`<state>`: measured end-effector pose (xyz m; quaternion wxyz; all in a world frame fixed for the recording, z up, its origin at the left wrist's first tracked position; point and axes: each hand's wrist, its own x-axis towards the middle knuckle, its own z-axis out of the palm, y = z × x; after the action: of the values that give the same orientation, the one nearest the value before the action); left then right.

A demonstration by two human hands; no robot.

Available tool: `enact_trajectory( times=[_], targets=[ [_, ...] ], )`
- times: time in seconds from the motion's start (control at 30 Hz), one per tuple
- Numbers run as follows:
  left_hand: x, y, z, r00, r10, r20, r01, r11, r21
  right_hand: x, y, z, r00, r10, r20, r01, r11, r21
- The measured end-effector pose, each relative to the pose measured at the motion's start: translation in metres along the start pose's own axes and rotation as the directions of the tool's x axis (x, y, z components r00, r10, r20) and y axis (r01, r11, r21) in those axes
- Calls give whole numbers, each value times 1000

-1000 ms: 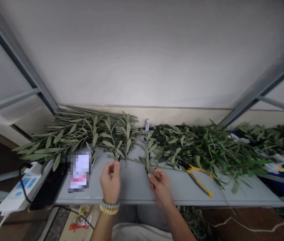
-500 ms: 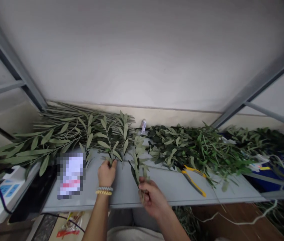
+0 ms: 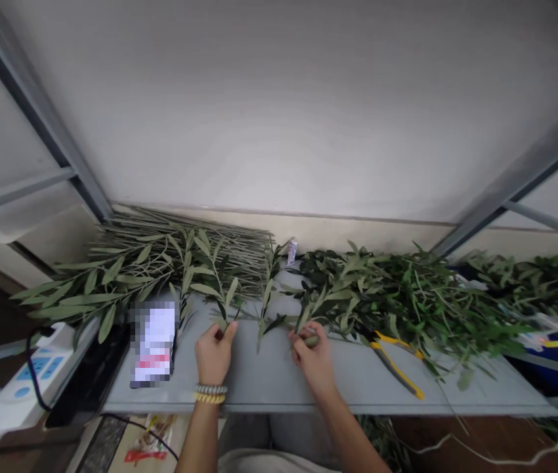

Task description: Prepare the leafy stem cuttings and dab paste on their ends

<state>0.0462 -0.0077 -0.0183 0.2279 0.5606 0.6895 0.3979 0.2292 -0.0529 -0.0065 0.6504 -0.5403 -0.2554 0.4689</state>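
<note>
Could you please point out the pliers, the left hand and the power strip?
Pliers [image 3: 391,367]: head view, lower handle.
Left hand [image 3: 213,356]: head view, back of hand.
Power strip [image 3: 21,392]: head view, round blue spot.

Left hand [image 3: 214,353]: back turned upward, fingers curled inward, a small gap showing beneath the thumb side.
Left thumb [image 3: 230,335]: extended forward, its tip near the curled index finger in a pinch.
Left wrist [image 3: 212,379]: nearly straight, in line with the forearm.
Left forearm [image 3: 198,437]: bare, rising almost straight forward.
Right hand [image 3: 313,356]: fingers bent, thumb and forefinger pinching, knuckles up.
Right wrist [image 3: 327,395]: slightly bent.
Right forearm [image 3: 352,433]: bare, slanting inward from the lower right.
Spacing: hands apart, roughly level.
Lap [image 3: 259,430]: partly visible between the forearms.
</note>
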Motion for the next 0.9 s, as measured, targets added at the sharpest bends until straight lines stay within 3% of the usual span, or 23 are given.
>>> enact_trajectory(
  times=[0.1,0.17,0.27,0.4,0.6,0.9],
  targets=[
    [-4,4,-3,999,41,5,-41,998,-48,19,4,10,995,-104,12,104,986,-130],
    [-6,5,-6,996,63,67,-55,993,-108,23,9,13,990,-138,33,142,968,-207],
    [-6,4,-11,984,80,157,-56,987,-151,17,21,15,986,-152,71,168,926,-339],
    [-7,2,-15,980,158,125,-134,975,-180,1,33,13,965,-257,61,254,845,-471],
    [-10,3,-12,974,227,-4,-219,936,-275,-13,41,4,920,-385,73,373,801,-469],
    [-17,12,-4,979,201,30,-183,937,-297,-15,48,-4,925,-374,72,360,797,-486]
  ],
)
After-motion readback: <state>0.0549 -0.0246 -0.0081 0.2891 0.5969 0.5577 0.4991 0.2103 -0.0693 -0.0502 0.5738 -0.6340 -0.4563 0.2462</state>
